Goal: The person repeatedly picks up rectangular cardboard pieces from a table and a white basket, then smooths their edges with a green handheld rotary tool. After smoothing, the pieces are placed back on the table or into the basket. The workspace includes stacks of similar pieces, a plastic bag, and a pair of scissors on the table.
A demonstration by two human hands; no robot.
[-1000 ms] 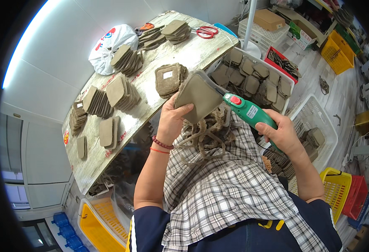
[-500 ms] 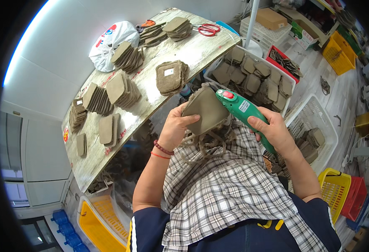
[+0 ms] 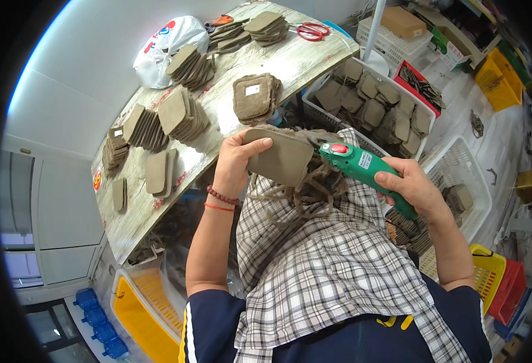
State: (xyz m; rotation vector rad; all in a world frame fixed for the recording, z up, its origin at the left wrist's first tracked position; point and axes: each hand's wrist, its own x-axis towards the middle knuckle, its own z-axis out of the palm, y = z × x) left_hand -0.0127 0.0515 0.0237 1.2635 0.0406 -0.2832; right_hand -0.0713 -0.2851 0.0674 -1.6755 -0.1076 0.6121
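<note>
My left hand (image 3: 240,156) grips a brown, rounded-square fabric pad (image 3: 281,158) by its left edge, thumb on the smooth face. Fuzzy pile shows along the pad's far edge. In my right hand (image 3: 408,184) is a green handheld electric cutter (image 3: 362,166) with a red button; its head points left, just right of the pad and seemingly apart from it. The cutter's blade cannot be made out. Loose brown trimmed strips (image 3: 302,202) lie in a tangle on my checked apron (image 3: 320,260), below the pad.
A worktable (image 3: 217,118) holds several pad stacks (image 3: 181,115), a white plastic bag (image 3: 169,51) and red-handled scissors (image 3: 312,32). To the right stand a white crate of pads (image 3: 426,136), a red tray (image 3: 422,88) and a white basket (image 3: 483,199). A yellow crate (image 3: 142,317) sits lower left.
My left hand has moved left and slightly up, turning the pad. My right hand has shifted a little right and down with the cutter. The view has shifted slightly too.
</note>
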